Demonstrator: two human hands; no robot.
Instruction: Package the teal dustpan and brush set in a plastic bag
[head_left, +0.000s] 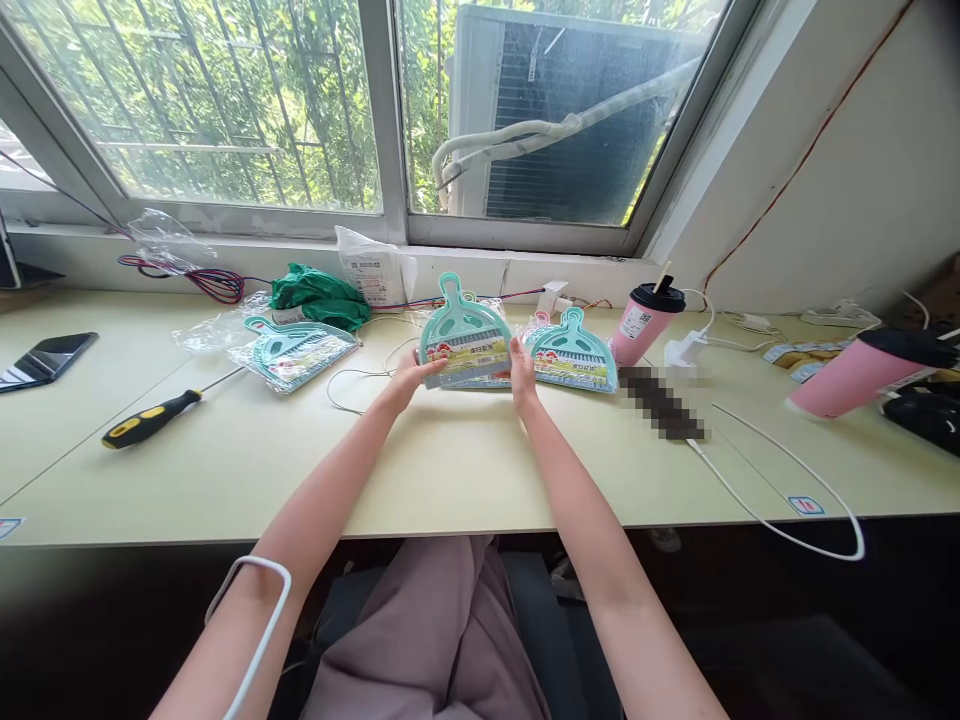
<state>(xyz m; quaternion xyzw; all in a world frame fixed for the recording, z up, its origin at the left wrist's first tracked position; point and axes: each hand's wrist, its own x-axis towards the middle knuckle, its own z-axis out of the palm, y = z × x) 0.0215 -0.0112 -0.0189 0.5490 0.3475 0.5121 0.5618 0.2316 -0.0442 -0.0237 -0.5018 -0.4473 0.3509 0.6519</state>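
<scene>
Between my two hands, a teal mini dustpan set (463, 340) stands upright with a printed label across its front. My left hand (409, 382) is closed on its lower left edge, the thumb lying over the front. At the lower right edge, my right hand (523, 374) grips the same set. Just right of it, a similar dustpan set (574, 355) leans upright, with part of a pink handle (541, 318) showing behind. Other sets behind the held one are mostly hidden. Farther left, another packaged dustpan set (300, 354) lies flat on the table.
A yellow-black screwdriver (154, 418) and a phone (49, 360) lie at left. A green bag (319, 297) and wires (217, 284) sit by the window wall. At right are a pink cup (646, 325), another tilted pink cup (862, 375) and a white cable (780, 525) hanging over the table edge.
</scene>
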